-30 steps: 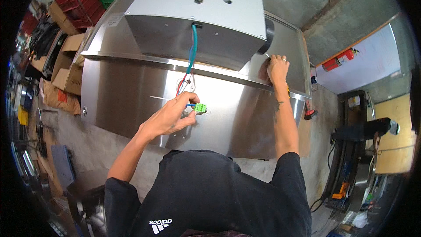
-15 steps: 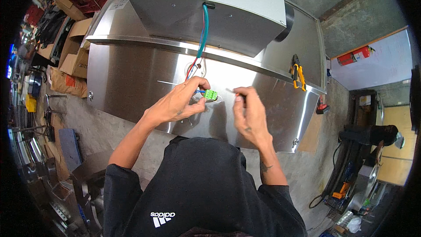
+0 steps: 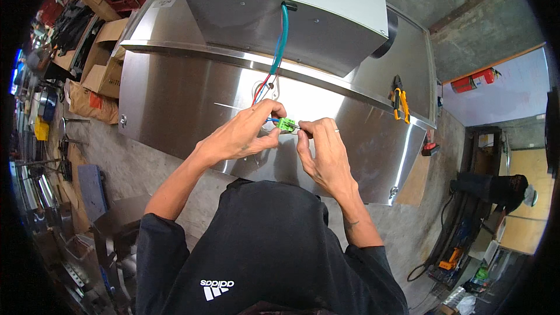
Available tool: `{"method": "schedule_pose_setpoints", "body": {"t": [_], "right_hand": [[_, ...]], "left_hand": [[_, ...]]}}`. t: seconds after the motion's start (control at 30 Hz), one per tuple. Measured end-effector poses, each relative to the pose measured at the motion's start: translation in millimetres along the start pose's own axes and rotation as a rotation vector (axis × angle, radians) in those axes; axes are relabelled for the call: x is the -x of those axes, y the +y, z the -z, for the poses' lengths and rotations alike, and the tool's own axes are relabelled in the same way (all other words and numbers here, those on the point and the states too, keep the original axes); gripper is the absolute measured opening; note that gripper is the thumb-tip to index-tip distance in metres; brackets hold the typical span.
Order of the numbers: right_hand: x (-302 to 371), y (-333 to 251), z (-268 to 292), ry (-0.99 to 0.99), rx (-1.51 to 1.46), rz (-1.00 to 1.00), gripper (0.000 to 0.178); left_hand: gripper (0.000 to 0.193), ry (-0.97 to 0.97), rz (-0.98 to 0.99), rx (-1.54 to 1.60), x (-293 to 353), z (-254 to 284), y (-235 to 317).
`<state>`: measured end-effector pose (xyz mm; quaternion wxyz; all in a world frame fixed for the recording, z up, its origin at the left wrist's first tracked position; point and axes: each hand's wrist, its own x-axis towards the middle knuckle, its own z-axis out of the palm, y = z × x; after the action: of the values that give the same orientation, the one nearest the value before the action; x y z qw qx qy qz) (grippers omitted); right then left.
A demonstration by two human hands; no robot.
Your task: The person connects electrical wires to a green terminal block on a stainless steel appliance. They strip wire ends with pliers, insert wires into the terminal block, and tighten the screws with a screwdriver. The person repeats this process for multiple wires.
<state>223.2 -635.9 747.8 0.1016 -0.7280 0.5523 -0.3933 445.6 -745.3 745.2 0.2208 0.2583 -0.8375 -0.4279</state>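
My left hand (image 3: 233, 133) pinches a small green terminal block (image 3: 285, 124) between thumb and fingers. Blue wires (image 3: 272, 119) enter the block on its left side. Pinched in my right hand (image 3: 328, 154) is a thin small screwdriver (image 3: 297, 127), mostly hidden by the fingers, with its tip at the right side of the block. A teal cable (image 3: 281, 44) comes down from a hole in a metal box (image 3: 262, 29). Out of its end run a red wire (image 3: 262, 89) and blue ones towards my left hand.
Below my hands lies a shiny stainless steel panel (image 3: 175, 96) with a raised ledge. Yellow-handled pliers (image 3: 401, 104) rest at its right. Cardboard boxes (image 3: 105, 76) stand at left. A fire extinguisher (image 3: 473, 80) and another person (image 3: 496, 191) are at far right.
My right hand has moved left, bringing the screwdriver from apart from the terminal block up to it. The left hand keeps its pinch, and the whole view has shifted slightly.
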Motion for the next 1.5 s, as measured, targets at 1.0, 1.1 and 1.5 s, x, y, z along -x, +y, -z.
{"method": "schedule_pose_setpoints", "body": {"t": [1.0, 1.1, 1.5], "right_hand": [[-7.0, -17.6, 12.6, -0.137, 0.151, 0.031, 0.024], [-9.3, -14.1, 16.0, -0.17, 0.239, 0.085, 0.023], [-21.6, -8.3, 24.9, -0.26, 0.358, 0.194, 0.017]], "left_hand": [[0.031, -0.028, -0.069, -0.148, -2.8, -3.1, 10.9], [0.031, -0.06, -0.014, -0.14, -3.7, -0.5, 17.7], [0.034, -0.057, -0.006, -0.11, -2.1, -3.8, 10.0]]}}
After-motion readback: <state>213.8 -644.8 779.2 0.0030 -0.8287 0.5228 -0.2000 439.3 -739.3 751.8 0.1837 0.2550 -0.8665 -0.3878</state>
